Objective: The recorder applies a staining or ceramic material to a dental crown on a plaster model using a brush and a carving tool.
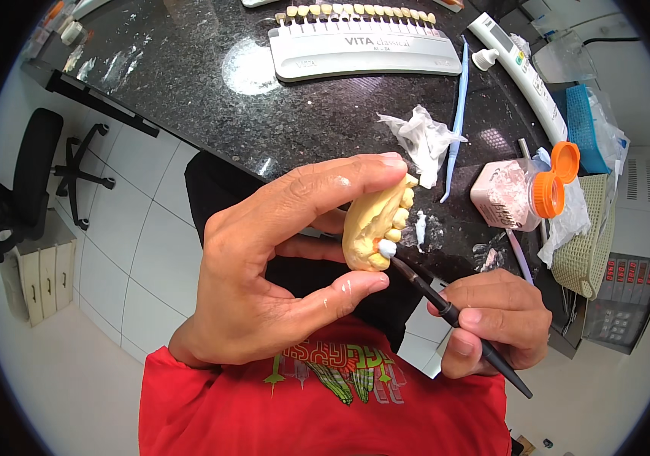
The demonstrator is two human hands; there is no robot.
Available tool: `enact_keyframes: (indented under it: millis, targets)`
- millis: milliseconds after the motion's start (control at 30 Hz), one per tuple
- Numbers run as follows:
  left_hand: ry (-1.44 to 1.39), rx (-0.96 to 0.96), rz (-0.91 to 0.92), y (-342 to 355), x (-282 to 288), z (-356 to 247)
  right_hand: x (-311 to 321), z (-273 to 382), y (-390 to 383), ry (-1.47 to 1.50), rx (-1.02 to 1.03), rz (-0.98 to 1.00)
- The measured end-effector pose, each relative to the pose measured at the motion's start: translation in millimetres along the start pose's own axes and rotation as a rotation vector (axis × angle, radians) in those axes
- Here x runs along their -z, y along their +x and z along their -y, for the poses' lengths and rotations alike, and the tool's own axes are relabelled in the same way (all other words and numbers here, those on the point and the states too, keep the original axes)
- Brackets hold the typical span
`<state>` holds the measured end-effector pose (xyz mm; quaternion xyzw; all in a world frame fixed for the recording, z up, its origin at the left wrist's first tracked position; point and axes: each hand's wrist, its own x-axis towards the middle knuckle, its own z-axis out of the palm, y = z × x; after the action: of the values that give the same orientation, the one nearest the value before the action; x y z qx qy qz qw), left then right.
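Note:
Between the thumb and fingers of my left hand [264, 251] is a yellow dental cast [367, 220], its row of teeth turned to the right. One tooth on it is a pale bluish-white crown [387, 248], with a little orange at its edge. My right hand [496, 323] grips a dark-handled brush [450, 310] like a pen. The brush's tip is at or very near the white crown; whether they touch I cannot tell. White smears mark my left thumb and index finger.
On the dark speckled bench [188, 106] lie a tooth shade guide [363, 55], a crumpled tissue [421, 140], a light-blue instrument [458, 114] and a white pen-shaped device [519, 76]. An orange-capped jar [504, 194] of pink powder stands right, near a woven basket [580, 251]. An office chair [32, 167] is at left.

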<state>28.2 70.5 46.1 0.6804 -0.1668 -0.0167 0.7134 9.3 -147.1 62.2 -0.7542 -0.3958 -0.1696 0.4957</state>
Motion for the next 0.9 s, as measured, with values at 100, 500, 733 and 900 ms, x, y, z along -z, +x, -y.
enact_keyframes:
  millis: [100,500,733,900]
  targets:
    - [0.0,-0.002,-0.008,-0.7,0.6,0.9,-1.7,-0.3,-0.1,-0.007,0.001,-0.009]
    - [0.009,-0.004,0.006,-0.6,1.8,0.5,-0.6,1.5,-2.0,-0.007,-0.014,-0.025]
    - [0.011,-0.008,0.005,0.2,1.0,0.1,1.4,1.4,0.3,-0.024,-0.016,0.009]
    - [0.006,-0.024,0.007,-0.2,1.4,0.5,-0.1,1.6,0.8,-0.019,-0.019,0.002]
